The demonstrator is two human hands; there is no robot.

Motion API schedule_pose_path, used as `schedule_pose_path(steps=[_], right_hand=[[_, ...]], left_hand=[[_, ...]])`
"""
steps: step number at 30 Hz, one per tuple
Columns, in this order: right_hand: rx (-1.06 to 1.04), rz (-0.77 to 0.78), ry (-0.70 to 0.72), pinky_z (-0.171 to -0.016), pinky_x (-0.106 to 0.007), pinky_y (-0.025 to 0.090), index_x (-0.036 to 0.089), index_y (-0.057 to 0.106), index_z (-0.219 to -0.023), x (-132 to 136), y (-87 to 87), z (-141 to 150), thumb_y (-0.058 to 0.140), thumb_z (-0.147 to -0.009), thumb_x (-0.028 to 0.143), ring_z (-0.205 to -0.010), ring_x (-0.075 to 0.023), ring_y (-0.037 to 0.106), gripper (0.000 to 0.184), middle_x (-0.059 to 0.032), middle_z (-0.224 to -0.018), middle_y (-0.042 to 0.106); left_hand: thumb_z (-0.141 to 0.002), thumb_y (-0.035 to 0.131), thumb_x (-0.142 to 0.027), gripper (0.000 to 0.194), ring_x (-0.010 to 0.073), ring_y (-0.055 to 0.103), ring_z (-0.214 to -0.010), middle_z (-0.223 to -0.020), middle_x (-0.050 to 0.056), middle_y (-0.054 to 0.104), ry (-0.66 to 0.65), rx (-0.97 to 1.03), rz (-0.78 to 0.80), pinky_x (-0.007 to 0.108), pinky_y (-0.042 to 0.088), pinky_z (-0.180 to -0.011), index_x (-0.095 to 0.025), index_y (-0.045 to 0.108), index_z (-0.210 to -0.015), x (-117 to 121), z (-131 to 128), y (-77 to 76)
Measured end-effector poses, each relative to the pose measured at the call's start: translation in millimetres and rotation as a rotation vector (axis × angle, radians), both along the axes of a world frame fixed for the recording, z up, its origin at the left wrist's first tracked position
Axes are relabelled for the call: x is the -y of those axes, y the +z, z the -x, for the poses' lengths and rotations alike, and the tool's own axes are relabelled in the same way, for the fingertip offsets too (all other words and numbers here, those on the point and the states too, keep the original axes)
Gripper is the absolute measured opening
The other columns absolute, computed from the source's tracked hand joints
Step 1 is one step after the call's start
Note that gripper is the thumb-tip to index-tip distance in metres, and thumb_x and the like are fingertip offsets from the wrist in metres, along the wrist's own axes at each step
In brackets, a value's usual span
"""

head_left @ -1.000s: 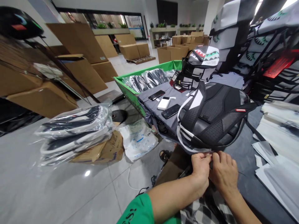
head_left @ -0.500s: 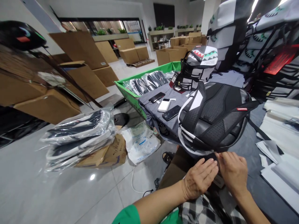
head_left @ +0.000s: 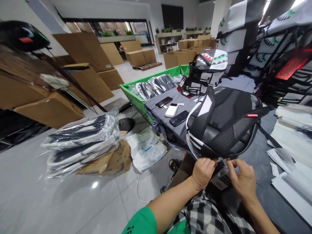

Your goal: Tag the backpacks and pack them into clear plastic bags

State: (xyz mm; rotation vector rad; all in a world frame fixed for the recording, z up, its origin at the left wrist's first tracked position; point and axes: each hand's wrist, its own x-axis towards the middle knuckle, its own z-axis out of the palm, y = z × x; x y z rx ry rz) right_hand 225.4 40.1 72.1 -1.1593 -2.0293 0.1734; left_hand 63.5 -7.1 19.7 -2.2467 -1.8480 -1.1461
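A black backpack (head_left: pixel 226 123) with white edging lies on the grey-covered table, its padded back and straps facing up. At its near edge, my left hand (head_left: pixel 203 172) is closed in a fist, its fingertips at clear plastic film (head_left: pixel 221 167). Just to the right, my right hand (head_left: pixel 242 178) pinches the film between thumb and forefinger, the other fingers curled. The film hangs between both hands, below the backpack's edge. A pale label (head_left: pixel 218 184) shows under it. How far the plastic reaches around the backpack, I cannot tell.
Two phones (head_left: pixel 179 118) and a white power bank (head_left: pixel 171 110) lie left of the backpack. Behind stand stacked backpacks (head_left: pixel 207 70) and a green-rimmed bin (head_left: pixel 136 81). White sheets (head_left: pixel 292 185) lie at right. Plastic-wrapped backpacks (head_left: pixel 83 136) rest on a carton on the floor.
My left hand has gone from flat, outstretched fingers to a closed fist at the backpack's near edge. My right hand has shifted slightly down, and the plastic film now shows between the hands.
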Motion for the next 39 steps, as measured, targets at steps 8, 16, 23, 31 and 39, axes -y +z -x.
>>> schedule_pose_path(steps=[8, 16, 23, 31, 39], right_hand=[[-0.237, 0.429, -0.021, -0.052, -0.028, 0.039, 0.023, 0.060, -0.068, -3, 1.2, 0, 0.054, -0.083, 0.063, -0.052, -0.0151, 0.050, 0.043, -0.0020, -0.063, 0.064], [-0.300, 0.508, -0.020, -0.054, -0.028, 0.044, 0.022, 0.062, -0.066, -6, 2.6, -1, 0.057, -0.078, 0.058, -0.058, -0.0176, 0.056, 0.038, -0.0031, -0.063, 0.064], [-0.380, 0.648, 0.055, -0.051, -0.027, 0.042, 0.020, 0.065, -0.064, -14, 4.1, -6, 0.065, -0.073, 0.064, -0.053, -0.0155, 0.052, 0.044, -0.0028, -0.060, 0.063], [-0.427, 0.811, 0.107, -0.047, -0.027, 0.038, 0.018, 0.064, -0.064, -17, 7.7, -12, 0.070, -0.069, 0.071, -0.050, -0.0136, 0.047, 0.054, -0.0021, -0.056, 0.058], [-0.217, 0.549, 0.121, -0.070, -0.036, 0.050, 0.020, 0.070, -0.070, -28, -8.1, -15, 0.056, -0.079, 0.060, -0.073, -0.0229, 0.062, 0.043, -0.0061, -0.072, 0.068]], left_hand=[[-0.102, 0.049, -0.027, 0.027, 0.0235, 0.067, -0.103, -0.105, 0.013, 0.073, -0.160, 0.363, -0.083, 0.040, 0.053, -0.097, -0.018, 0.070, -0.117, 31, 2, 41.3], [-0.091, 0.058, -0.064, 0.052, 0.0170, 0.059, -0.068, -0.075, 0.007, 0.068, 0.012, 1.336, 0.380, 0.030, 0.050, -0.073, -0.015, 0.075, -0.085, 17, -51, 31.2], [-0.057, 0.092, -0.058, 0.062, 0.0264, 0.066, -0.099, -0.100, 0.013, 0.074, -0.015, 1.950, 0.425, 0.038, 0.046, -0.100, -0.014, 0.078, -0.097, 8, -67, 22.1], [-0.049, 0.098, -0.053, 0.060, 0.0262, 0.071, -0.094, -0.094, 0.012, 0.077, -0.208, 2.144, 0.456, 0.039, 0.051, -0.096, -0.016, 0.079, -0.092, -2, -65, 37.2], [-0.044, 0.100, -0.046, 0.057, 0.0218, 0.071, -0.087, -0.090, 0.010, 0.076, -0.154, 2.144, 0.451, 0.034, 0.052, -0.092, -0.015, 0.079, -0.087, -4, -73, 28.2]])
